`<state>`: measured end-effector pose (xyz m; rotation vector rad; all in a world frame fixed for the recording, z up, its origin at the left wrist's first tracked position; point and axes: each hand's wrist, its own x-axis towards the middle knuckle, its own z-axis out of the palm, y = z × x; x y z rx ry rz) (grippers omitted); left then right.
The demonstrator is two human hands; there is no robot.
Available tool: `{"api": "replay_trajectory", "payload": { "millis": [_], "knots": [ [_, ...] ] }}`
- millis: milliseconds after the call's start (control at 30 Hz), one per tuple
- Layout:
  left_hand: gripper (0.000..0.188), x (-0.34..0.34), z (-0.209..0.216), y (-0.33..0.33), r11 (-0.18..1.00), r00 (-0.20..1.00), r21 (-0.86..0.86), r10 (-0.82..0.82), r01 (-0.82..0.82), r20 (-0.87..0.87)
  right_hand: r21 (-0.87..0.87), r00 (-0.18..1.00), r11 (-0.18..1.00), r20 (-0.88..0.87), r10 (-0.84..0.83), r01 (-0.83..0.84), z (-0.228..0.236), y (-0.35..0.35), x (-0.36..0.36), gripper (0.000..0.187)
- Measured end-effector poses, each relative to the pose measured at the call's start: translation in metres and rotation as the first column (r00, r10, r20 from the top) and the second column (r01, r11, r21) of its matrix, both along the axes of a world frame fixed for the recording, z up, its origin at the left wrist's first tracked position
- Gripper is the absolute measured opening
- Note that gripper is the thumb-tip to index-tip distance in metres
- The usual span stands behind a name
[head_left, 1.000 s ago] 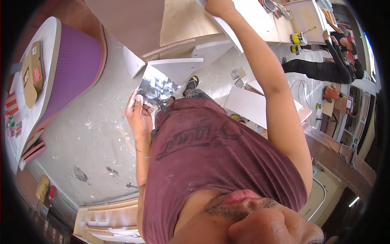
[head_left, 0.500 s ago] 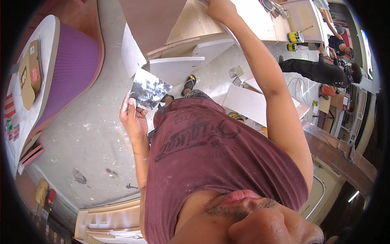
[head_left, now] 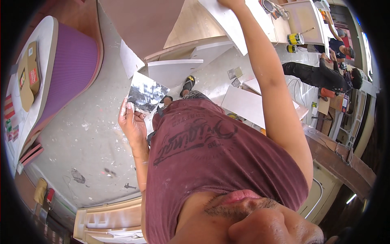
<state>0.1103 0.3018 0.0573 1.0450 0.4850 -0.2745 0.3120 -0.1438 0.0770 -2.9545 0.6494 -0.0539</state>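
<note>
My left hand (head_left: 133, 122) is closed round the lower edge of a thin square metal plate (head_left: 147, 92), with the thumb on its face. White and dark paste is smeared over the plate, and white residue coats my fingers. Stretched forward, my right arm ends at the top edge, where my right hand (head_left: 233, 3) is partly cut off. Its fingers are out of sight, over or beside a white panel (head_left: 225, 20), so I cannot tell whether it grips anything. Left of that panel, a brown board (head_left: 142, 24) lies over a light wooden surface (head_left: 189, 26).
A curved purple counter (head_left: 75, 61) with an open cardboard box (head_left: 29, 77) stands at left. White boards (head_left: 172, 69) lean below the bench. Paint cans (head_left: 295, 38) stand at right. Two co-workers, one in black (head_left: 315, 75), work further right. Another white board (head_left: 243, 103) lies beside me.
My right hand has moved slightly up and right. The white panel beneath it now reaches further left and nearer, and the brown board has shifted left. The left hand still holds the plate.
</note>
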Motion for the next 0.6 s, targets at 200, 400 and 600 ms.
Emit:
{"api": "replay_trajectory", "payload": {
  "millis": [200, 400, 600],
  "knots": [
    [0.038, 0.001, 0.002, 0.003, 0.997, 0.997, -0.030, -0.066, 0.067, 0.031, -0.053, 0.972, 0.971, -0.032, 0.231, -0.233, 0.026, 0.083, -0.071, 0.038],
    [0.039, 0.007, 0.010, -0.001, 0.998, 0.997, 0.011, -0.063, 0.063, 0.041, -0.032, 0.993, 0.995, 0.067, 0.100, -0.098, 0.043, 0.042, -0.075, 0.046],
    [0.038, 0.006, 0.006, 0.004, 0.993, 0.991, -0.059, -0.094, 0.100, 0.093, -0.032, 0.964, 0.999, 0.264, 0.014, -0.006, 0.013, -0.119, -0.014, 0.029]
  ]
}}
